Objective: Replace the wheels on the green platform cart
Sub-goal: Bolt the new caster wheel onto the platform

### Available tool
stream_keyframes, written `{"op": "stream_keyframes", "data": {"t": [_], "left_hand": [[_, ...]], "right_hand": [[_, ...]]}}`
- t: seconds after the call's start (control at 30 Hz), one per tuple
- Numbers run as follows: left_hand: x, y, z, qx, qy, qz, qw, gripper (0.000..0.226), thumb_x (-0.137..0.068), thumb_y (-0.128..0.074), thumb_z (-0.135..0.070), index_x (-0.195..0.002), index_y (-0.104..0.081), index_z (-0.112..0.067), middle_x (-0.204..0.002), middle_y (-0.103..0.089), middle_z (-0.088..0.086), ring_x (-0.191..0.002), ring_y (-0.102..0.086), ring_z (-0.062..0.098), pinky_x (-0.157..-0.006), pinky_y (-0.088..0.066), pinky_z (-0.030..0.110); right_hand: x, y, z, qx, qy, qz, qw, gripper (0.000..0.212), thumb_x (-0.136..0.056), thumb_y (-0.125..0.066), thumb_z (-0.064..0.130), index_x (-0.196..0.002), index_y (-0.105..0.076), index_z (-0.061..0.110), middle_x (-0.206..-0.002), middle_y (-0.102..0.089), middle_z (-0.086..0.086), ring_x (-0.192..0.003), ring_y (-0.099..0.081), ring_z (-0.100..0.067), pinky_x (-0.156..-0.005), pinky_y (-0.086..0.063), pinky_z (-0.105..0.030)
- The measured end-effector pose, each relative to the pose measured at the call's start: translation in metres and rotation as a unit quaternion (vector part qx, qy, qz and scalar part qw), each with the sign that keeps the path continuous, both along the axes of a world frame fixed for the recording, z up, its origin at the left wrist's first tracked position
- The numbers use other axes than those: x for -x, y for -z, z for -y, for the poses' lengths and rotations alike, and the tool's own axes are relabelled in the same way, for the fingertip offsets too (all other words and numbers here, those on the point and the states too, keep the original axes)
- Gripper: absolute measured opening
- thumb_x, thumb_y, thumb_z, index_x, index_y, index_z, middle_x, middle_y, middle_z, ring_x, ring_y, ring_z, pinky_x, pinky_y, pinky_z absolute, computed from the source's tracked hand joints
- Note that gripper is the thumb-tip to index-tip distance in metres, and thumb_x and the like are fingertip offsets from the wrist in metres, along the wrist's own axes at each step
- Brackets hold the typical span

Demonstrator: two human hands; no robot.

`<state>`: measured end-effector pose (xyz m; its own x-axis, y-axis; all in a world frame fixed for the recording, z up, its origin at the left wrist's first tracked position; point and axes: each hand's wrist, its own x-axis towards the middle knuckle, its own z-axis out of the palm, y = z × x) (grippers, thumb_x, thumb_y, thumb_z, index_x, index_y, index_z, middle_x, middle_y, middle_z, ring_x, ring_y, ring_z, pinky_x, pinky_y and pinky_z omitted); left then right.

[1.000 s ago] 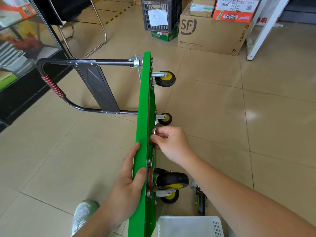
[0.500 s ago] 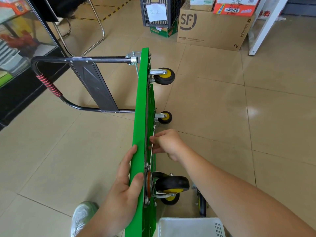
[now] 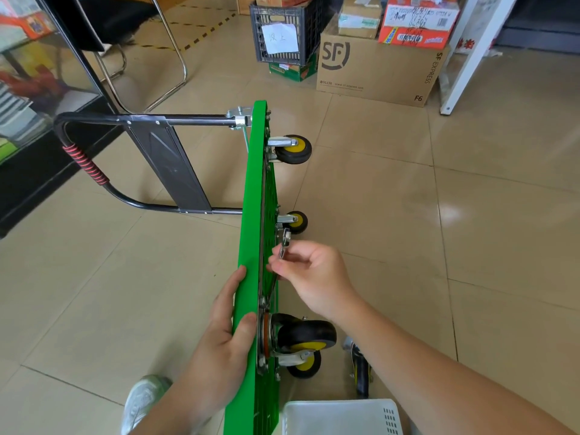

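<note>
Bracing hand: our left hand (image 3: pixel 219 350) grips the upper edge of the green platform cart (image 3: pixel 251 199).
Right hand (image 3: pixel 314 274): we see it pinching a metal tool (image 3: pixel 285 241) beside the underside.

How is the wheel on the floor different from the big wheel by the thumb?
The floor wheel sits loose, apart from the green cart; the big wheel is fixed to it. The floor wheel shows edge-on and thin; the big wheel shows its wide tread. Both are black with yellow.
</note>
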<state>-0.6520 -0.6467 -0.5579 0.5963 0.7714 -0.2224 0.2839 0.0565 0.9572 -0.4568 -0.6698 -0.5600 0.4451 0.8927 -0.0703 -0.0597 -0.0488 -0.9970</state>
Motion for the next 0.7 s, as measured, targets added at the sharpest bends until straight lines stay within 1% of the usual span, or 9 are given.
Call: {"op": "stream_keyframes", "data": {"t": [0.07, 0.13, 0.2, 0.3, 0.37, 0.47, 0.57, 0.63, 0.7], "left_hand": [[0.001, 0.002, 0.000, 0.008, 0.001, 0.004, 1.000, 0.062, -0.091, -0.050, -0.041, -0.143, -0.031, -0.069, -0.156, -0.044, -0.018, -0.141, -0.049, 0.019, -0.117, -0.039, 0.053], [0.002, 0.002, -0.001, 0.010, 0.001, 0.007, 1.000, 0.063, -0.091, -0.050, -0.041, -0.143, -0.031, -0.069, -0.156, -0.046, -0.015, -0.141, -0.049, 0.021, -0.117, -0.038, 0.054], [0.001, 0.001, 0.000, 0.010, 0.000, 0.006, 1.000, 0.062, -0.091, -0.050, -0.041, -0.142, -0.031, -0.070, -0.155, -0.046, -0.016, -0.141, -0.049, 0.021, -0.118, -0.038, 0.054], [0.000, -0.001, 0.000, -0.001, -0.005, 0.012, 1.000, 0.061, -0.095, -0.050, -0.034, -0.141, -0.032, -0.070, -0.156, -0.044, -0.019, -0.143, -0.046, 0.015, -0.121, -0.034, 0.051], [-0.001, -0.002, 0.001, -0.009, -0.004, 0.004, 1.000, 0.063, -0.105, -0.049, -0.022, -0.140, -0.032, -0.071, -0.156, -0.041, -0.024, -0.144, -0.044, 0.007, -0.123, -0.033, 0.048], [-0.001, -0.004, 0.001, -0.017, 0.000, -0.017, 1.000, 0.070, -0.106, -0.046, -0.013, -0.141, -0.030, -0.071, -0.151, -0.037, -0.035, -0.141, -0.041, -0.005, -0.124, -0.032, 0.041], [-0.002, -0.006, 0.001, -0.016, -0.004, -0.020, 1.000, 0.067, -0.106, -0.047, -0.012, -0.143, -0.029, -0.064, -0.149, -0.037, -0.037, -0.138, -0.041, -0.009, -0.124, -0.031, 0.037], [-0.004, -0.007, 0.002, -0.015, -0.009, -0.017, 1.000, 0.066, -0.105, -0.047, -0.009, -0.143, -0.030, -0.061, -0.149, -0.038, -0.034, -0.136, -0.042, -0.012, -0.124, -0.031, 0.035], [-0.005, -0.007, 0.003, -0.020, -0.020, -0.012, 1.000, 0.066, -0.104, -0.047, -0.005, -0.144, -0.032, -0.056, -0.151, -0.040, -0.028, -0.136, -0.044, -0.010, -0.124, -0.030, 0.035]], "right_hand": [[0.006, -0.007, 0.004, -0.003, -0.004, 0.006, 1.000, 0.022, -0.087, -0.074, -0.002, -0.099, -0.076, 0.016, -0.090, -0.078, 0.005, -0.093, -0.075, -0.011, -0.089, -0.060, -0.030], [0.012, -0.011, 0.006, -0.002, -0.013, 0.008, 1.000, 0.021, -0.087, -0.073, -0.005, -0.095, -0.077, 0.014, -0.091, -0.077, 0.006, -0.091, -0.074, -0.008, -0.090, -0.059, -0.028], [0.017, -0.012, 0.006, 0.002, -0.019, 0.015, 1.000, 0.026, -0.087, -0.073, -0.004, -0.090, -0.077, 0.021, -0.091, -0.077, 0.006, -0.092, -0.074, -0.010, -0.092, -0.059, -0.031], [0.019, -0.010, 0.004, 0.003, -0.026, 0.026, 0.999, 0.033, -0.088, -0.072, -0.003, -0.088, -0.076, 0.030, -0.093, -0.079, 0.006, -0.093, -0.075, -0.013, -0.093, -0.059, -0.034], [0.018, -0.006, 0.001, 0.004, -0.032, 0.037, 0.999, 0.040, -0.089, -0.071, -0.002, -0.085, -0.077, 0.037, -0.092, -0.079, 0.010, -0.092, -0.075, -0.011, -0.090, -0.059, -0.029], [0.019, 0.003, 0.001, -0.006, -0.018, 0.052, 0.998, 0.047, -0.087, -0.071, 0.002, -0.083, -0.077, 0.048, -0.091, -0.079, 0.014, -0.090, -0.075, -0.008, -0.085, -0.059, -0.025], [0.018, 0.010, -0.003, -0.020, -0.020, 0.050, 0.998, 0.041, -0.084, -0.069, 0.012, -0.087, -0.077, 0.053, -0.093, -0.078, 0.015, -0.091, -0.075, -0.009, -0.085, -0.059, -0.023], [0.013, 0.013, -0.011, -0.012, -0.023, 0.048, 0.998, 0.036, -0.083, -0.069, 0.017, -0.088, -0.077, 0.051, -0.093, -0.079, 0.012, -0.091, -0.076, -0.012, -0.086, -0.061, -0.030], [0.005, 0.019, -0.020, 0.005, -0.027, 0.044, 0.999, 0.032, -0.084, -0.070, 0.017, -0.086, -0.078, 0.048, -0.092, -0.080, 0.008, -0.089, -0.077, -0.014, -0.086, -0.062, -0.036]]}}
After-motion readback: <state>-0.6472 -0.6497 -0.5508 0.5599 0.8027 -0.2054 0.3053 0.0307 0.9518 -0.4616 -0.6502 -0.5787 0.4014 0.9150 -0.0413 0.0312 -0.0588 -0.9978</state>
